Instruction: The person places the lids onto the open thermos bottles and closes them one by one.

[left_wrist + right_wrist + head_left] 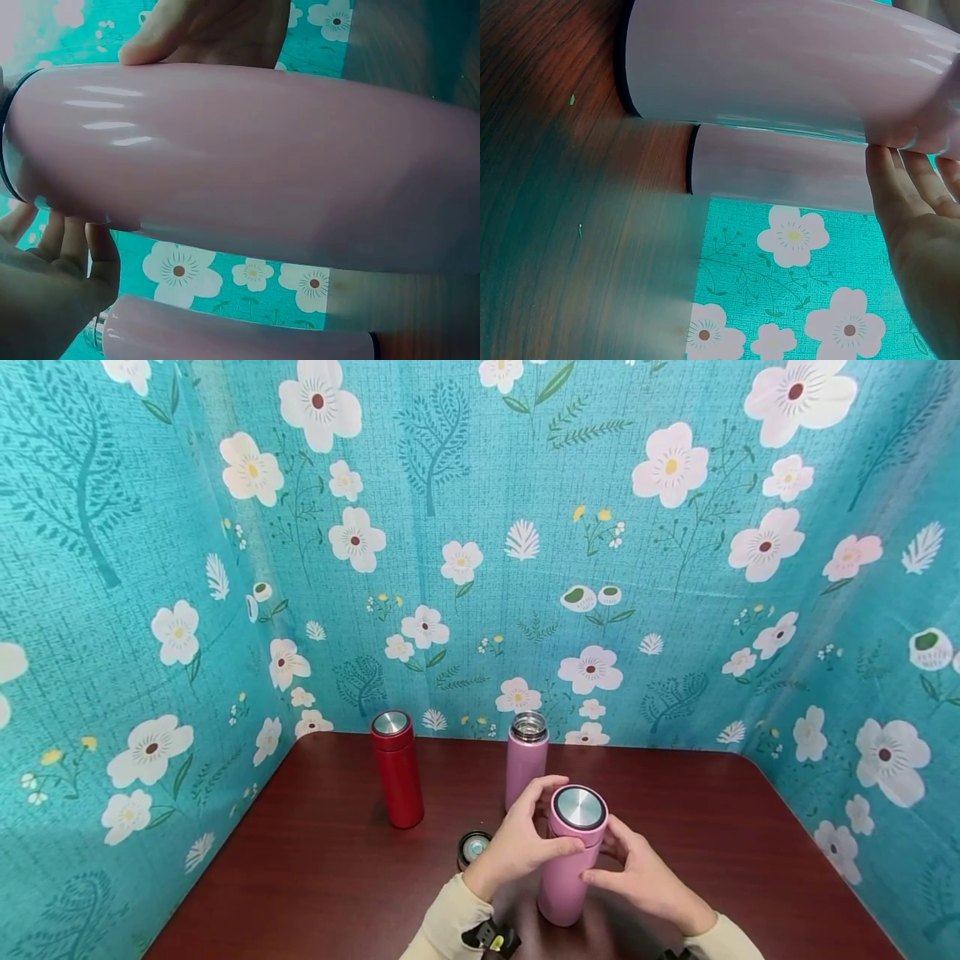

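A pink thermos [566, 881] with a brushed metal disc on its capped top stands upright near the front of the table, between both hands. My left hand [517, 839] grips it from the left around the lid, thumb across the front near the seam. From the right, my right hand [648, 877] holds it just below, thumb on the body and fingers partly hidden behind. In the right wrist view the right fingers [900, 176] curl against the thermos side. Behind it stands a second pink thermos [527, 760], its steel mouth uncovered.
A red thermos [399, 777] with its lid on stands at the back left. Beside the left wrist lies a round cap [475, 846], dark-rimmed, partly covered by that arm. Floral turquoise cloth [480, 610] walls the dark red-brown table [315, 877] at the back and sides.
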Action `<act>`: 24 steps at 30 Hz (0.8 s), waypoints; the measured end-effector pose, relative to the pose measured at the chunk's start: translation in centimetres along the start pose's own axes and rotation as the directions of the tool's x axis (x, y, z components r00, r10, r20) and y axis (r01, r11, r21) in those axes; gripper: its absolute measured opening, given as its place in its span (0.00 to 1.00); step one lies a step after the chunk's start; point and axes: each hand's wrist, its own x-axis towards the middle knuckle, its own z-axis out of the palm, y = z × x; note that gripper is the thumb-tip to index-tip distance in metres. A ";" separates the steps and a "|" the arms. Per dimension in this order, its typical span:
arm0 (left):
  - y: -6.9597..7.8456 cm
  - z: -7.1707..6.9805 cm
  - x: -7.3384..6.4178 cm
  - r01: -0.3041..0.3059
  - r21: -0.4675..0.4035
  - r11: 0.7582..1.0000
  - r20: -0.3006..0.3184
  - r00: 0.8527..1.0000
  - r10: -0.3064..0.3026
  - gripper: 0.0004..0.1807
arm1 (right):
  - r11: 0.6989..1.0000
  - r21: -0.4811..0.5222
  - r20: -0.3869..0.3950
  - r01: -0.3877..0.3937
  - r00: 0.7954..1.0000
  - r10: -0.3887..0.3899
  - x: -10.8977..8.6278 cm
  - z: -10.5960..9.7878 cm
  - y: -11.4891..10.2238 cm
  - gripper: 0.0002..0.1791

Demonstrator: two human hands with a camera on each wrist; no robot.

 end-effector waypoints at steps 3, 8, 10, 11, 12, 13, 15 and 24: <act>0.0 0.1 0.0 0.022 -0.016 1.000 -0.016 1.000 -0.022 0.37 | 1.000 -0.001 0.002 -0.002 1.000 0.002 0.0 0.0 0.1 0.41; -0.1 -0.4 0.1 0.026 -0.032 0.999 0.005 1.000 -0.026 0.35 | 1.000 0.010 0.008 0.000 1.000 0.000 0.0 0.0 0.1 0.41; -0.2 -0.7 0.1 0.034 -0.039 0.999 0.026 0.999 -0.033 0.35 | 1.000 0.011 0.009 0.004 1.000 -0.004 0.0 0.0 0.1 0.40; -0.3 -0.8 0.1 0.039 -0.044 0.998 0.038 0.999 -0.037 0.35 | 1.000 0.009 0.009 0.007 1.000 -0.007 0.1 0.0 0.1 0.40; -0.3 -0.9 0.1 0.043 -0.048 0.998 0.049 0.998 -0.040 0.35 | 1.000 0.011 0.009 0.007 1.000 -0.007 0.1 0.0 0.1 0.40; -0.3 -1.0 0.1 0.047 -0.049 0.998 0.058 0.997 -0.044 0.34 | 1.000 0.008 0.010 0.013 1.000 -0.014 0.1 0.0 0.1 0.40; -0.4 -1.0 0.0 0.046 -0.043 0.998 0.065 0.997 -0.043 0.33 | 1.000 0.004 0.009 0.018 1.000 -0.018 0.1 0.0 0.2 0.40; 0.0 -0.3 0.0 0.020 -0.012 1.000 0.009 1.000 -0.020 0.35 | 1.000 0.004 0.004 0.006 1.000 -0.006 0.2 0.1 0.1 0.42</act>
